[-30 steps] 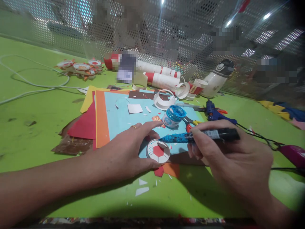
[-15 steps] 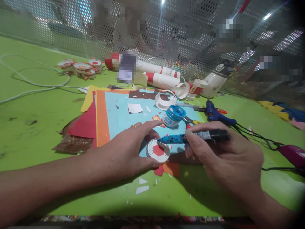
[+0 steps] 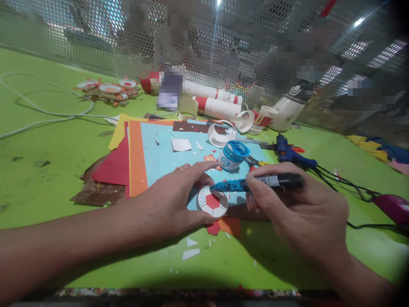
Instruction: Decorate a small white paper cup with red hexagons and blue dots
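Left grip (image 3: pixel 177 194) cups a round disc (image 3: pixel 212 202); right grip (image 3: pixel 305 213) pinches a paint-crusted marker (image 3: pixel 271 181).

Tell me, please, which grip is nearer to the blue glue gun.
Right. The right grip, around a pen, is close in front of the glue gun; the left grip, holding the round disc, is farther off to the left.

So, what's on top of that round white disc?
The white disc shows a red patch mid-surface, dark lines running outward and blue dots toward its left. The marker hides a little near the upper edge.
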`<action>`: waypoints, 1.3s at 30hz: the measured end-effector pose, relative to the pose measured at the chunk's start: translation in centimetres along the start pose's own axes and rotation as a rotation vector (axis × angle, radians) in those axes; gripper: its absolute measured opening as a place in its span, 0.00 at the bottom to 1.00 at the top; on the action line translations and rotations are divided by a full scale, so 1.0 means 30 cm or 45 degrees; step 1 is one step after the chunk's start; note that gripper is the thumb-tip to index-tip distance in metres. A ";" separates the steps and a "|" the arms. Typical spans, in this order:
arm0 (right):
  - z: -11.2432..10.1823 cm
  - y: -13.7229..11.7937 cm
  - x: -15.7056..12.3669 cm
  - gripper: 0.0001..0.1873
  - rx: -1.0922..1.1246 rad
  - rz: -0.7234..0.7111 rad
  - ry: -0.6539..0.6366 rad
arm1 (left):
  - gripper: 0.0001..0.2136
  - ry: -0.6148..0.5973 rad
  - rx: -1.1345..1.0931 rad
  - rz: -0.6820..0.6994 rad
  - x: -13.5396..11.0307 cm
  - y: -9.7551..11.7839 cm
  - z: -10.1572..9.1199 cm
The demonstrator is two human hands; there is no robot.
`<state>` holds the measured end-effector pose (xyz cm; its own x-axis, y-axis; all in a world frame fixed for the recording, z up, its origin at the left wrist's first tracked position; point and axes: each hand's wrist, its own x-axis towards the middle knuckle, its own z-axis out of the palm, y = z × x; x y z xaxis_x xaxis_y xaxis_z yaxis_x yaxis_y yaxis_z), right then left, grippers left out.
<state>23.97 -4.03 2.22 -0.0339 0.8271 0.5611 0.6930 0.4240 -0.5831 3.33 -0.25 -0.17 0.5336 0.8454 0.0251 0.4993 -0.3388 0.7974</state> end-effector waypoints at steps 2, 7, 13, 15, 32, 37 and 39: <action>-0.001 0.000 -0.001 0.08 -0.016 -0.003 -0.002 | 0.40 -0.005 0.004 -0.009 0.001 0.003 -0.001; -0.001 0.001 -0.001 0.08 -0.024 -0.015 0.000 | 0.40 -0.008 -0.008 -0.013 0.003 0.007 -0.003; 0.001 -0.001 0.003 0.08 -0.023 -0.019 0.000 | 0.39 -0.016 -0.023 -0.015 0.003 0.009 -0.004; 0.001 -0.002 0.004 0.08 -0.017 -0.005 -0.012 | 0.40 -0.013 -0.017 -0.019 0.003 0.009 -0.004; 0.000 -0.001 0.001 0.06 -0.012 -0.028 -0.013 | 0.39 -0.006 -0.018 -0.024 0.004 0.002 0.001; -0.002 -0.006 -0.002 0.07 0.014 -0.002 -0.016 | 0.39 -0.001 -0.012 -0.026 -0.001 0.005 0.000; -0.005 -0.017 -0.006 0.05 0.055 0.030 0.043 | 0.39 -0.001 -0.005 -0.026 -0.003 0.005 0.000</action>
<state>23.73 -4.44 2.51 0.0070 0.8242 0.5662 0.6616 0.4208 -0.6207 3.36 -0.36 -0.05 0.5239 0.8517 0.0087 0.5074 -0.3203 0.7999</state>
